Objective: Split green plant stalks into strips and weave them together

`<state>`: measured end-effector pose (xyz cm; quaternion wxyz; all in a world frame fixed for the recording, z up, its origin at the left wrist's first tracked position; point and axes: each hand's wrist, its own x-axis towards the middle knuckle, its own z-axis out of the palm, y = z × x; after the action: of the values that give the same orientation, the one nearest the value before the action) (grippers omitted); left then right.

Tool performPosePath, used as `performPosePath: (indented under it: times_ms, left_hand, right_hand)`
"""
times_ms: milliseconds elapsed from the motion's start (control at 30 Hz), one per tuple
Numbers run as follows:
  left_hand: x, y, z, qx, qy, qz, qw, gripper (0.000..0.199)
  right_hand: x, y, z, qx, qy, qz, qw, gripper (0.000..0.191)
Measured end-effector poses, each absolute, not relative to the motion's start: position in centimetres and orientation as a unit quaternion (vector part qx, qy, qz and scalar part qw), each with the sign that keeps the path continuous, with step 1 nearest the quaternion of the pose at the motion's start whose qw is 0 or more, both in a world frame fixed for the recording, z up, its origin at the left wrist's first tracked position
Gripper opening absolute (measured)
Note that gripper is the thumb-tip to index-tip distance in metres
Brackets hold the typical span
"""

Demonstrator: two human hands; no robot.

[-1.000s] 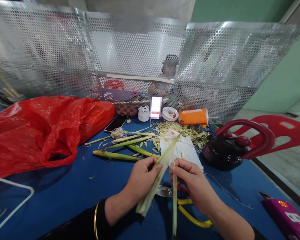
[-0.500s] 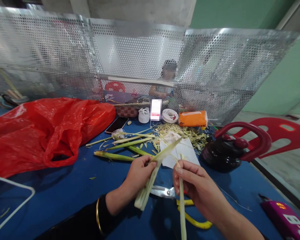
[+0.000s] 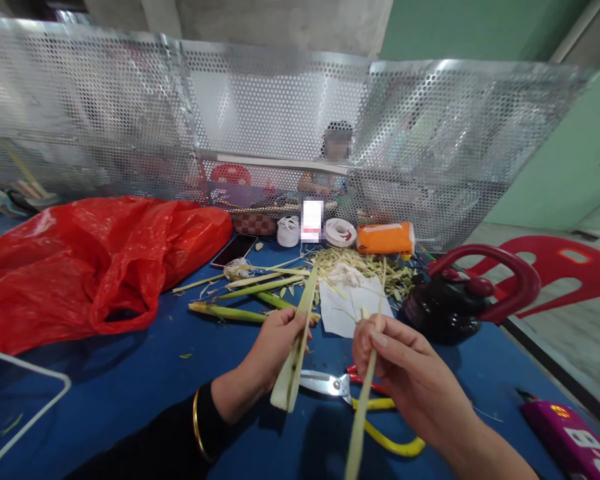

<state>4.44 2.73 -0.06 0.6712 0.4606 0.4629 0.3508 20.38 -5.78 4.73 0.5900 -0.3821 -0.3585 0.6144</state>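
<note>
My left hand (image 3: 286, 339) grips a pale green, folded leaf sheath (image 3: 285, 393), its pointed tip up and its blunt cut end down. To the right, my right hand (image 3: 400, 353) pinches a long narrow leaf strip (image 3: 360, 427) that hangs toward me, with a thin end poking up above the fingers. The sheath and the strip are apart. On the blue table below lie scissors (image 3: 330, 385) with silver blades and red and yellow handles, partly hidden by my right hand and the strip. Several green stalks (image 3: 230, 311) lie beyond my left hand.
A red plastic bag (image 3: 80, 267) covers the left side. Behind my hands lie white paper (image 3: 347, 313), a heap of plant scraps (image 3: 395, 273), a phone (image 3: 235, 251), a tape roll (image 3: 333, 233) and an orange pack (image 3: 385, 238). A dark kettle (image 3: 440, 307) stands right, before a perforated screen (image 3: 280, 100).
My right hand has moved slightly right, away from the left, and its strip now slants. The sheath in my left hand has turned more upright. More of the scissors' red handle shows.
</note>
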Motion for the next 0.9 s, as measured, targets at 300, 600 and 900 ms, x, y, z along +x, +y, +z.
performPosePath:
  times_ms: [300, 600, 900]
  left_hand:
    - [4.4, 0.0, 2.0, 0.514, 0.335, 0.254, 0.748, 0.043]
    - [4.7, 0.0, 1.6, 0.505, 0.379, 0.230, 0.740, 0.025]
    - [4.7, -0.1, 2.3, 0.503, 0.373, 0.221, 0.748, 0.022]
  right_hand:
    - [20.3, -4.1, 2.5, -0.481, -0.267, 0.601, 0.579, 0.030]
    - [19.8, -4.2, 1.9, -0.472, -0.272, 0.603, 0.583, 0.027]
    - [20.0, -3.9, 1.6, -0.492, -0.273, 0.588, 0.580, 0.028]
